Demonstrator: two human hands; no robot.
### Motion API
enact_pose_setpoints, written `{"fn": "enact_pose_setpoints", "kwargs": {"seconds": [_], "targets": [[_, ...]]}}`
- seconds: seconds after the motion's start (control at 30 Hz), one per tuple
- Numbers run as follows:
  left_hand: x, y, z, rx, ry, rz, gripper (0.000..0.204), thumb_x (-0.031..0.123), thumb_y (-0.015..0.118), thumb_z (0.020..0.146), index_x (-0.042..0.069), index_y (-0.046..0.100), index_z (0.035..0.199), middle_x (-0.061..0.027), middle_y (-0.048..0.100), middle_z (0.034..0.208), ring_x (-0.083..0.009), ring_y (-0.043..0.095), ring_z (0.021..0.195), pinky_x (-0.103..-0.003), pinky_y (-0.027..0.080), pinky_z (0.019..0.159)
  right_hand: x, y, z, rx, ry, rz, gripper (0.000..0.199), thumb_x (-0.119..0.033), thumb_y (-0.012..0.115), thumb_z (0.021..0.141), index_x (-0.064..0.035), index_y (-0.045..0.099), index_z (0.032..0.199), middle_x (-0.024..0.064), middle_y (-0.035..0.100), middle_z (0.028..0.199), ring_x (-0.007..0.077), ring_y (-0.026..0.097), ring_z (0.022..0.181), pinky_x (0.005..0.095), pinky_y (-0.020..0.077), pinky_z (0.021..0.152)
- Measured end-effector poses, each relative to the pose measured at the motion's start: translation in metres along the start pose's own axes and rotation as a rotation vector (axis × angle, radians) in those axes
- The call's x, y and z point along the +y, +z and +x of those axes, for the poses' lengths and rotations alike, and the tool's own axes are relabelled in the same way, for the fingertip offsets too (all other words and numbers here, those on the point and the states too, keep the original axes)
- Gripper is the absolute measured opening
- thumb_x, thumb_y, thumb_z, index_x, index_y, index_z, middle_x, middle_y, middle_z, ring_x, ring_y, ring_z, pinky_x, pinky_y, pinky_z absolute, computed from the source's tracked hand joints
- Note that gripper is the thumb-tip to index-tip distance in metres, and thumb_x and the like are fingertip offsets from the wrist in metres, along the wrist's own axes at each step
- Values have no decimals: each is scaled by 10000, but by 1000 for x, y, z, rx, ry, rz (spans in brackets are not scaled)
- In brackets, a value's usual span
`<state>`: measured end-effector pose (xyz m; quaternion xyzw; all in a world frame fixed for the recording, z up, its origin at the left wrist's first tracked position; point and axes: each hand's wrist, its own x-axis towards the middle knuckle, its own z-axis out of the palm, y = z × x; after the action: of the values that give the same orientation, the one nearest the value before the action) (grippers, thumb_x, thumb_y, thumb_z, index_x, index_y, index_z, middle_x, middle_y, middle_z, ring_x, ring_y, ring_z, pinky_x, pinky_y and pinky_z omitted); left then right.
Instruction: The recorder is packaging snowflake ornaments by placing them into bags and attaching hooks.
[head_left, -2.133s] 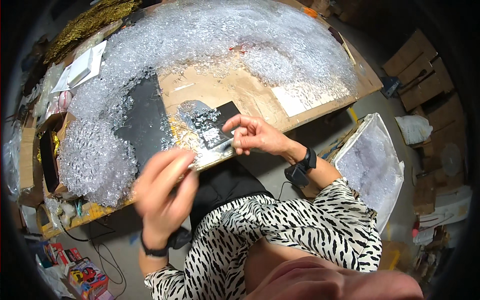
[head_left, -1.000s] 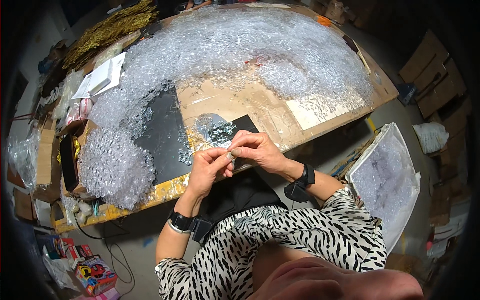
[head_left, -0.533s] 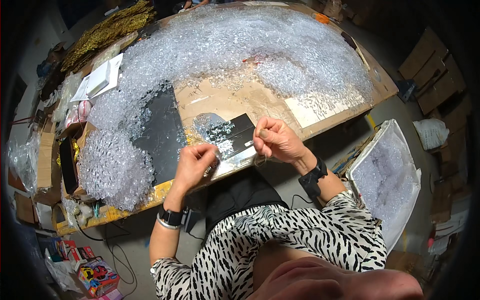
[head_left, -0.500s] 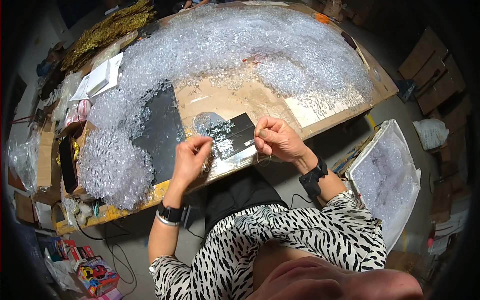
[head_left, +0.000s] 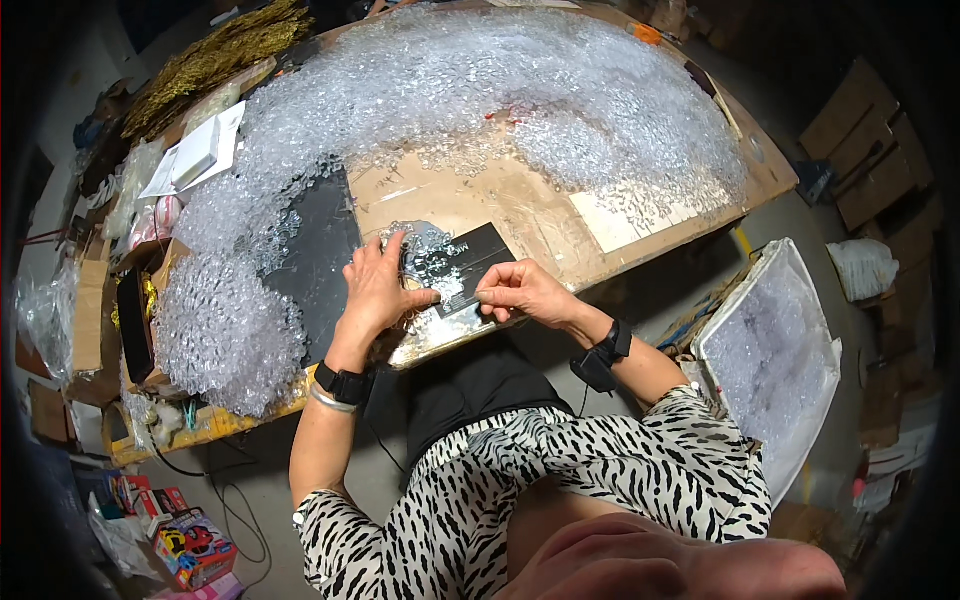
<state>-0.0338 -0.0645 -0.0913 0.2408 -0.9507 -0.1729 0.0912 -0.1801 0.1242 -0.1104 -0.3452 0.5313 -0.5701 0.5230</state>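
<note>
Nearest, by the front edge of the desk [head_left: 410, 190], the right hand [head_left: 522, 293] has thumb and forefinger pinched together, anything between them too fine to make out, while the left hand [head_left: 374, 290], at its nine o'clock, is open with fingers spread. The small pile of clear beads [head_left: 432, 256], loose, glassy and glinting silvery, lies just beside the left hand at its two o'clock and near the right hand at ten, partly against a black card [head_left: 486, 250]. Farther off, toward twelve, a big pale heap [head_left: 450, 85] glitters.
</note>
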Motion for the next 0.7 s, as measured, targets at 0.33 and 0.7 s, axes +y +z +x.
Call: {"fn": "enact_pose_setpoints", "kwargs": {"seconds": [0.33,0.7], "targets": [[2,-8,7,122,-62,50,933,346,863,487,82,446,1278,-140,452,1061,-309,389,1041,-434,285,888,6,-3,2,-73,-29,-28,133,-157,570,902,-26,588,893,21,625,774,29,544,599,169,429,535],[-29,-5,8,331,-145,103,910,308,815,601,81,336,1341,-176,439,1191,-330,368,1154,-490,305,889,5,-5,7,-52,-66,-48,134,-150,549,911,-22,576,881,12,613,759,29,548,585,164,434,521]]}}
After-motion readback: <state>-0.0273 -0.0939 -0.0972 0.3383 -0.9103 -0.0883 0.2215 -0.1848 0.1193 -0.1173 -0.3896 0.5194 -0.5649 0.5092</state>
